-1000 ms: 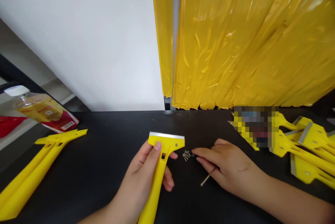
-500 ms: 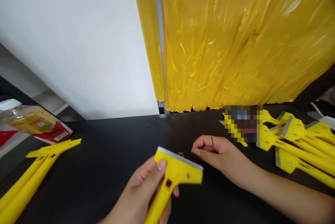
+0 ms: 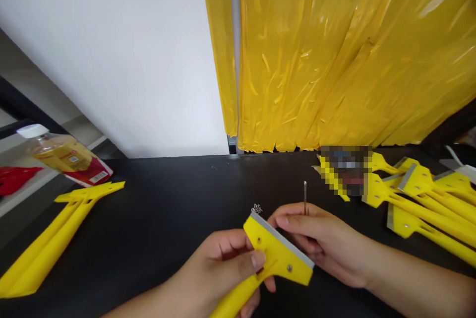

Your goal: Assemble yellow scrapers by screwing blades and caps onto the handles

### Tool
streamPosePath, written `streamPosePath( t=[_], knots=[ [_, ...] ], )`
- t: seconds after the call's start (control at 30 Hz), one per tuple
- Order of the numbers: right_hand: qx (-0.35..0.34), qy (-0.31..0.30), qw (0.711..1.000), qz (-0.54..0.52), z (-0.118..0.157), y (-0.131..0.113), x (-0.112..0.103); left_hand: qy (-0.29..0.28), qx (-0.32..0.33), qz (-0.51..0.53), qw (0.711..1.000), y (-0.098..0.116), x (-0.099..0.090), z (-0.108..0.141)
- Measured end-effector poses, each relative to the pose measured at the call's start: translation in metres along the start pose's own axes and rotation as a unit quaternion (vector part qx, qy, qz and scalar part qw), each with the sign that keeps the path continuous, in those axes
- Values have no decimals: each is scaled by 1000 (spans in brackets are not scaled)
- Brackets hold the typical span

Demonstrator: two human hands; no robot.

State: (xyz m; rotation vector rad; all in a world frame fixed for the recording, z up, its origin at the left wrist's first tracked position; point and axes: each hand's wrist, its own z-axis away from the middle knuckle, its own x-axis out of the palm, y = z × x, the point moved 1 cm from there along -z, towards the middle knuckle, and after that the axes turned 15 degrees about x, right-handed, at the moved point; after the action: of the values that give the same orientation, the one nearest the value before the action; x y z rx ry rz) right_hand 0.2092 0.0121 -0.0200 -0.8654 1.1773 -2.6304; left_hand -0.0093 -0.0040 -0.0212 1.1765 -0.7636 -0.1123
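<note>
Over my black bench top [image 3: 156, 219], L hand [image 3: 219, 263] is closed firmly round the handle of a yellow plastic scraper [image 3: 278, 253], tilted so its flat face is turned up to me. R hand [image 3: 323, 241] is part-closed, pinching what looks like a thin metal pin [image 3: 305, 198] upright, fingers by the steel blade [image 3: 284, 236]. Tiny screws [image 3: 256, 208] sit just past the blade's corner, handy. More scrapers [image 3: 416, 209] lie off to my R.

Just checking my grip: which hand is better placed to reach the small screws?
Probably the right hand: it sits closest to the small screws, though it holds a thin rod. The left hand grips the yellow scraper.
</note>
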Motion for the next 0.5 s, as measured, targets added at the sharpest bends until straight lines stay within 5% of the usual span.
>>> streamPosePath(
  t=[0.5],
  knots=[
    [35,-27,998,42,0,-1,-2,-40,9,18,999,-1,-2,-9]
  ],
)
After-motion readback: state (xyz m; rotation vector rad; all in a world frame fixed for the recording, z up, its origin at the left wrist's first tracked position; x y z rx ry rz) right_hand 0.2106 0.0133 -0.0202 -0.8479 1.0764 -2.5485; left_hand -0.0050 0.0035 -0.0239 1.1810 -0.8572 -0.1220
